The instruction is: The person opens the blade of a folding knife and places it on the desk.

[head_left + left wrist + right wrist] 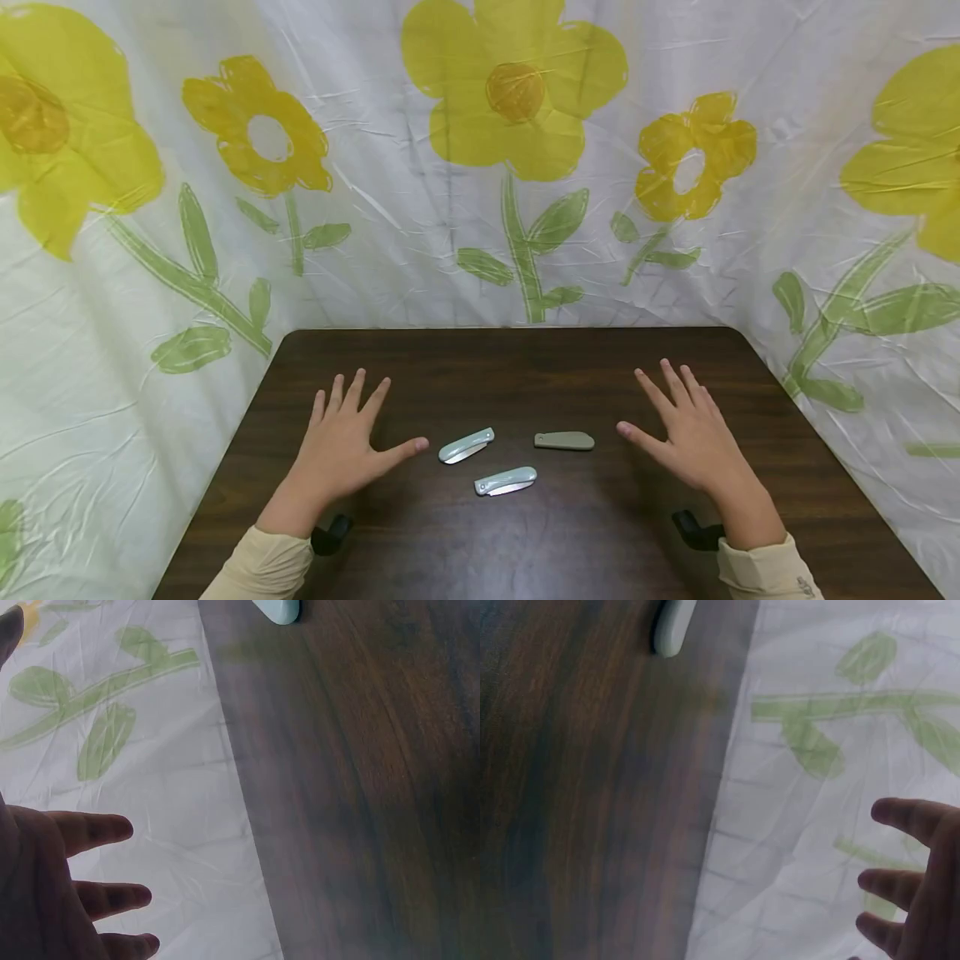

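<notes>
Your left grip (340, 450) and right grip (692, 442) are spread wide.
Between them on the surface (487, 375), a blue knife (465, 444) sits near your left, a green knife (564, 441) nearer your right, a second blue knife (506, 479) closest to you.

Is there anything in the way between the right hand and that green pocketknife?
No, nothing visible stands between the right hand and the green pocketknife; only bare table shows in that gap. One pale blue pocketknife and another lie on its other side, toward the left hand.
</notes>
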### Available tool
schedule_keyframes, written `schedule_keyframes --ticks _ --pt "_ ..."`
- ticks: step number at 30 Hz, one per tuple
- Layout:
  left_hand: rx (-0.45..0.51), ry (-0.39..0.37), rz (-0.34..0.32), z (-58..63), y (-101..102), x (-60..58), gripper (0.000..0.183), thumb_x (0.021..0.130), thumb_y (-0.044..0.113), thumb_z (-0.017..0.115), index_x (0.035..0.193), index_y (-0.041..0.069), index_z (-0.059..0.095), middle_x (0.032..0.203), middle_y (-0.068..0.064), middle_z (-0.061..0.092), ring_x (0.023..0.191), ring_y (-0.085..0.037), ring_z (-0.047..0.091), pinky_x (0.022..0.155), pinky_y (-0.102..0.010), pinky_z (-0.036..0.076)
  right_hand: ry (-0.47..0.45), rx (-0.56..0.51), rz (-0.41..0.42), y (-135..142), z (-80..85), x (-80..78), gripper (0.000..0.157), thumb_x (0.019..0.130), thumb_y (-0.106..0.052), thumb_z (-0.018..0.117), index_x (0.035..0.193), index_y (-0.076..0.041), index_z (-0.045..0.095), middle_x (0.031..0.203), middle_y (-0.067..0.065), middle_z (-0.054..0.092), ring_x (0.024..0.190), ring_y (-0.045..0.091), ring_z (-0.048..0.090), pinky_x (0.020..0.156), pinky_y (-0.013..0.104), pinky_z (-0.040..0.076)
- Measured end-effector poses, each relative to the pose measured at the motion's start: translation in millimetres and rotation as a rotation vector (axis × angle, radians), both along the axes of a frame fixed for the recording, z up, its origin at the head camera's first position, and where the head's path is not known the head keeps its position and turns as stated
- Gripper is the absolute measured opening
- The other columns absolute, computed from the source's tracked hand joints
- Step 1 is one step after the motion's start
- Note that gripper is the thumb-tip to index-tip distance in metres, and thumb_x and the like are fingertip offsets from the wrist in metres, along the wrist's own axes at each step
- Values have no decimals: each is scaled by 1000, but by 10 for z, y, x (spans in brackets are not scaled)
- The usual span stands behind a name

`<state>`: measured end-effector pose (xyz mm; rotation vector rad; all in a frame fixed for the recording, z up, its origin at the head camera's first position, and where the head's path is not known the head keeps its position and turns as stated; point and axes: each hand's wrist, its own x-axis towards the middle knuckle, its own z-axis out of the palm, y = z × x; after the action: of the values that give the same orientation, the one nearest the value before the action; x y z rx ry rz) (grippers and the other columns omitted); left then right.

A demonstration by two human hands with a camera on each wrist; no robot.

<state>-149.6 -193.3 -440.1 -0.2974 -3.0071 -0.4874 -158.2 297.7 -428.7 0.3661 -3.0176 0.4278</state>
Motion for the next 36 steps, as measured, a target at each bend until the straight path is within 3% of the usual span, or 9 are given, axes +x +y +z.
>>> schedule_keyframes --ticks 8,17,24,36 --pt "18 16 -6 -44 50 -21 109 88 90 52 164 12 41 169 -24 37 157 -53 28 125 -73 20 41 -14 2 -7 -38 -5 84 101 -65 59 167 -19 35 173 23 26 156 53 25 114 78 29" --pt "65 69 -36 -83 147 -6 98 92 83 56 155 8 53 154 -21 57 137 -46 58 110 -66 46 107 -40 12 -48 -91 -24 69 100 -61 66 142 -6 66 147 20 61 136 47 54 105 72 45" --pt "96 115 -74 -146 293 3 88 94 77 61 149 8 60 143 -15 66 127 -39 66 103 -62 53 108 -94 50 -81 -161 -41 48 100 -43 74 134 -9 71 136 15 68 124 42 64 95 63 54" --pt "196 114 -197 -248 743 18 67 99 60 68 140 6 67 134 -10 71 121 -31 69 100 -52 57 2 -185 139 -215 -313 -118 39 103 -28 72 136 -7 69 130 13 70 123 38 67 95 60 56"
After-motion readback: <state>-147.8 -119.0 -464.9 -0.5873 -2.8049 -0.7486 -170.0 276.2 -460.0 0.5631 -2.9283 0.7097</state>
